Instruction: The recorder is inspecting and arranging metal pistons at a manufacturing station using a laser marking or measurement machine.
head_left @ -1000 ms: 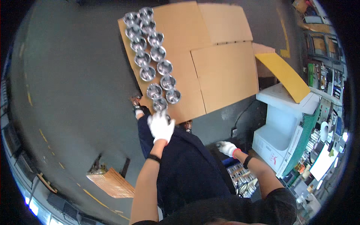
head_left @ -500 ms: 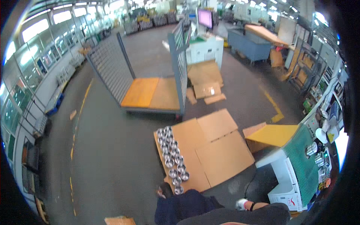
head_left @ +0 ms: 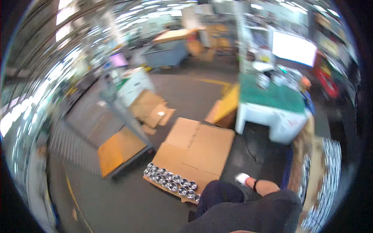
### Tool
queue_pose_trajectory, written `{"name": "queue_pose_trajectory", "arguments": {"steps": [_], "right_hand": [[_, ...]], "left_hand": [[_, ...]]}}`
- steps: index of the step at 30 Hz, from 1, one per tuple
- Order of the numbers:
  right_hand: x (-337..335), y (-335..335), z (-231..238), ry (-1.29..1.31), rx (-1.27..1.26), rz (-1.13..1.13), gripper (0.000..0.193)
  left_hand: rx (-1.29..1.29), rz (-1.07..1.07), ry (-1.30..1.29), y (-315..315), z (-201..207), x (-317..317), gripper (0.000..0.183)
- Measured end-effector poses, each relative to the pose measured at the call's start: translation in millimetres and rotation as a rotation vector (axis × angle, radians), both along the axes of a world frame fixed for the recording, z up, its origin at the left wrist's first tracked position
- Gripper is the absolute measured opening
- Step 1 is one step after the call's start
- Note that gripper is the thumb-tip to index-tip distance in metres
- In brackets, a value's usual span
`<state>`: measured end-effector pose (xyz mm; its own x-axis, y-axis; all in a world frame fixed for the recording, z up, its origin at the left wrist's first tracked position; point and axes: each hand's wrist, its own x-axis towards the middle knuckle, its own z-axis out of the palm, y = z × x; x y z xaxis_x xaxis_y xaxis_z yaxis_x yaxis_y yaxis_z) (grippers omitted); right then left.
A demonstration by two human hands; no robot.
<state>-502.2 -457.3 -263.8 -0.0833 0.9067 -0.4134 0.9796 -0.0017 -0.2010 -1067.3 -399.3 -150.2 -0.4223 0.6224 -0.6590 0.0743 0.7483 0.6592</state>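
My right hand [head_left: 242, 178], in a white glove with a dark band at the wrist, hangs low over the grey floor, right of my dark-clothed knee. Its fingers are blurred, so their pose is unclear; nothing shows beyond the glove. My left hand is out of view. In front of me a flat brown cardboard sheet [head_left: 208, 145] lies low down. Several shiny round metal cups [head_left: 173, 186] stand in close rows along its near left edge, the closest partly hidden by my leg. My right hand is apart from both.
A wheeled cart [head_left: 122, 149] with mesh sides stands left. Beyond the sheet lie cardboard pieces [head_left: 149, 108] and a yellow panel [head_left: 228, 105]. A green-topped white table [head_left: 268, 95] holds metal parts. Stacked metal parts [head_left: 328, 171] line the right; a blue-grey bin [head_left: 167, 54] stands far back.
My view has swung to the right, so the cart and sheet sit further left and the table has come toward the middle. The stacked metal parts at right have come into view.
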Motion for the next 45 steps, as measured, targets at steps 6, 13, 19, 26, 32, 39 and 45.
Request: {"name": "queue_pose_trajectory", "arguments": {"steps": [6, 13, 19, 26, 32, 39, 45], "right_hand": [[-144, -110, 88, 0.555, -0.053, -0.812, 0.044], [-203, -396, 75, 0.185, 0.058, -1.489, 0.026], [-314, -574, 53, 0.0, -0.361, -1.698, 0.023], [-388, -647, 24, 0.261, -0.239, -1.793, 0.03], [-348, -731, 74, 0.292, 0.26, -2.281, 0.037], [-407, -757, 124, 0.353, 0.519, -2.678, 0.047], [-569, -660, 55, 0.163, -0.315, -2.417, 0.024]], "left_hand": [[0.103, -0.223, 0.098, 73, 14, -105, 0.041], [-0.178, -1.107, 0.044, 75, -56, 56, 0.042], [-0.368, -1.635, -0.001, -44, -93, 169, 0.043], [-0.321, -2.044, 0.079, -173, -122, 276, 0.042], [0.244, -2.689, 0.168, -332, -89, 373, 0.037], [-0.107, -3.342, -0.269, -507, -9, 437, 0.038], [-0.311, -3.304, 0.113, -507, -24, 466, 0.035]]}}
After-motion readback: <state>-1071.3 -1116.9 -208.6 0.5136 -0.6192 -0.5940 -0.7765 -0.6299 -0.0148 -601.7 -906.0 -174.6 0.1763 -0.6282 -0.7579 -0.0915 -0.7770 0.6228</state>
